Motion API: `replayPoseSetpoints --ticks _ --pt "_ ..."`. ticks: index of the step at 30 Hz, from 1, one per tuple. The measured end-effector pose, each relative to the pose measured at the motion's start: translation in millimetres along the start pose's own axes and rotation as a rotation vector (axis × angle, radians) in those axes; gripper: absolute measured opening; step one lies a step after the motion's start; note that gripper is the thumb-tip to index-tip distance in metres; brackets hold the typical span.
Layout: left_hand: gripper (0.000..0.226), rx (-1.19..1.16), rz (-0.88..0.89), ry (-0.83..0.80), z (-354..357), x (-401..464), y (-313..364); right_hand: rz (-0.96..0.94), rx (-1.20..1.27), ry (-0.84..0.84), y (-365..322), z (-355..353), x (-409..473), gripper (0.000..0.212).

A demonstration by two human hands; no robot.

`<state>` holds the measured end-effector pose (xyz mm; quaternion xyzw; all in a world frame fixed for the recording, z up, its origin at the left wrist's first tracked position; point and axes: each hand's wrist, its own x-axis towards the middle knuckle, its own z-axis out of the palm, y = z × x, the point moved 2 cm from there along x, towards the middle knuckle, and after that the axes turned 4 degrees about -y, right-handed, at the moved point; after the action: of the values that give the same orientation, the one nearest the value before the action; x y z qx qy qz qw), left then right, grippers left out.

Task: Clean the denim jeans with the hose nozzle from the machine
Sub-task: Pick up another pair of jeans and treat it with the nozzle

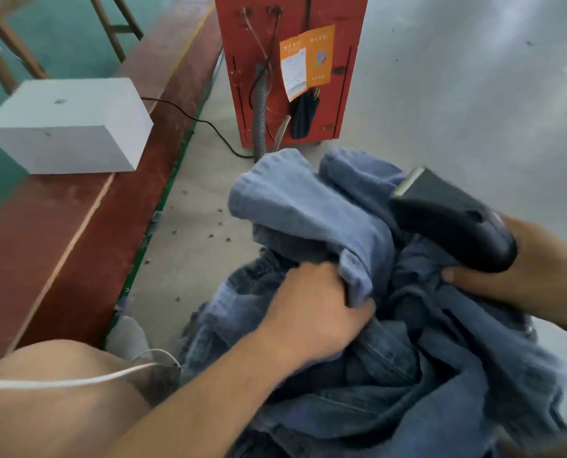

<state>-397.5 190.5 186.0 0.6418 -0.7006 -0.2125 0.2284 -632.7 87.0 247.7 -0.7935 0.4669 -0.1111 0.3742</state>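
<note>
The black hose nozzle [447, 219] is up at the right, long axis running diagonal, with its flat light-edged mouth aimed up and left toward the red machine [292, 71]. The mouth sits just over the far folds of the denim jeans [325, 292], close to touching, though I can't tell if it actually does.

The right hand [507, 269] is wrapped around the nozzle's fat rear end, thumb stretched along the underside and lying on the denim. Its other fingers are hidden behind the nozzle body.

The left hand [315, 309] is curled tight into the jeans, bunching a lighter blue fold, with the knuckles facing the camera.

The jeans are a crumpled heap in the person's lap and spill down to the lower right corner. The paler parts are on top toward the machine, the darker denim underneath.

For room, there's bare grey floor [474, 94] to the right and ahead. On the left a red ledge [87, 233] runs diagonally with a white block [67, 127] on it. A grey ribbed hose [260, 120] hangs down the machine front, and a white cable [77, 380] crosses the bare knee [54, 391] at lower left.
</note>
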Motion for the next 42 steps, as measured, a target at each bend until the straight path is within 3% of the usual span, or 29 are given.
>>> replayPoseSetpoints --ticks 2,5,8,12,15,17,19,20,22,24,25,27,30,32,36,42 --pt "0.034 0.092 -0.013 -0.094 46 -9 -2 0.100 -0.024 -0.043 6 9 -4 0.056" --pt "0.034 0.089 -0.143 -0.334 111 -29 -17 0.204 -0.097 -0.032 18 14 5 0.036" --pt "0.030 -0.001 -0.161 -0.398 138 -41 -18 0.233 -0.146 0.040 27 10 16 0.032" --pt "0.048 -0.109 -0.197 -0.462 133 -50 -18 0.283 -0.126 0.101 35 6 24 0.029" --pt "0.071 -0.186 -0.307 -0.650 106 -36 -21 0.305 -0.097 0.119 40 4 30 0.026" --pt "0.072 -0.160 -0.320 -0.747 80 -25 -22 0.303 -0.076 0.138 41 1 34 0.022" --pt "0.073 0.045 -0.300 -0.720 51 -16 -27 0.290 -0.053 0.155 42 -2 38 0.021" --pt "0.076 0.199 -0.297 -0.627 35 -12 -29 0.283 -0.047 0.157 43 -4 41 0.021" --pt "0.073 0.457 -0.228 -0.220 8 3 -25 0.273 -0.035 0.146 48 -6 46 0.022" --pt "0.056 0.356 -0.128 0.115 2 36 -13 0.272 -0.033 0.133 55 -9 53 0.023" --pt "0.049 0.185 -0.113 0.144 10 61 -7 0.274 -0.038 0.126 60 -12 56 0.023" --pt "0.047 -0.084 -0.205 -0.051 45 114 0 0.278 -0.062 0.107 70 -16 62 0.022" --pt "0.107 -0.124 -0.480 -0.463 110 151 0 0.293 -0.135 0.045 93 -21 70 0.023" --pt "0.135 -0.012 -0.557 -0.579 143 140 -9 0.302 -0.217 -0.014 110 -24 74 0.027" --pt "0.144 -0.022 -0.461 -0.434 157 70 -21 0.342 -0.383 -0.130 133 -26 68 0.043" --pt "0.144 -0.210 -0.424 -0.453 113 -36 -30 0.253 -0.453 -0.261 119 -9 44 0.038"
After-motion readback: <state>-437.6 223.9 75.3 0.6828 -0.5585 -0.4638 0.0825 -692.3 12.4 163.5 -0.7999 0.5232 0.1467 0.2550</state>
